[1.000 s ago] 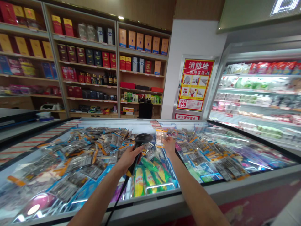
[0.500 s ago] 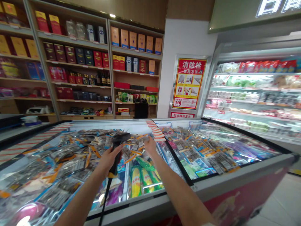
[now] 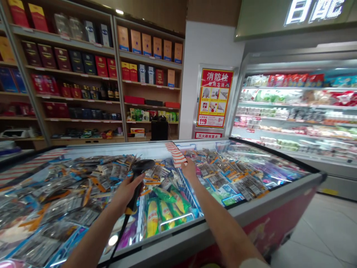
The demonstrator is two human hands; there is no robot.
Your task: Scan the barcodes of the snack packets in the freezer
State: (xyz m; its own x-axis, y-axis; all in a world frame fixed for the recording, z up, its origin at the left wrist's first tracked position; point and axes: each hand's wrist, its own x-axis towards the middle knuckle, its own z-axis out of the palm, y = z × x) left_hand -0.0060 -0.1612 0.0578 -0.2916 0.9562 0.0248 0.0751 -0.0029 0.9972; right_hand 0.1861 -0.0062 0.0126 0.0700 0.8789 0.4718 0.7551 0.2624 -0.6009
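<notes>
My left hand (image 3: pixel 125 191) is wrapped around the handle of a black barcode scanner (image 3: pixel 136 186), its head over the open freezer and its cable hanging down. My right hand (image 3: pixel 190 170) is at the near end of a red-and-white striped strip (image 3: pixel 174 152), fingers curled on the edge of the sliding glass lid (image 3: pixel 220 178). My forearm hides part of that edge. Below and between my hands lie green-and-yellow corn packs (image 3: pixel 167 212) in a wire basket. Grey packets with orange and blue edges (image 3: pixel 75 186) are piled left of the scanner.
The chest freezer's front rim (image 3: pixel 173 238) runs across, close to me. More packets (image 3: pixel 237 175) show on the right side. Shelves of boxed bottles (image 3: pixel 75 61) stand behind, beside a fire hydrant sign (image 3: pixel 214 97). A lit chilled display (image 3: pixel 292 111) stands at the right.
My right hand has moved right, from over the packets to the lid edge by the striped strip. My left hand still holds the scanner. The view has turned to the right.
</notes>
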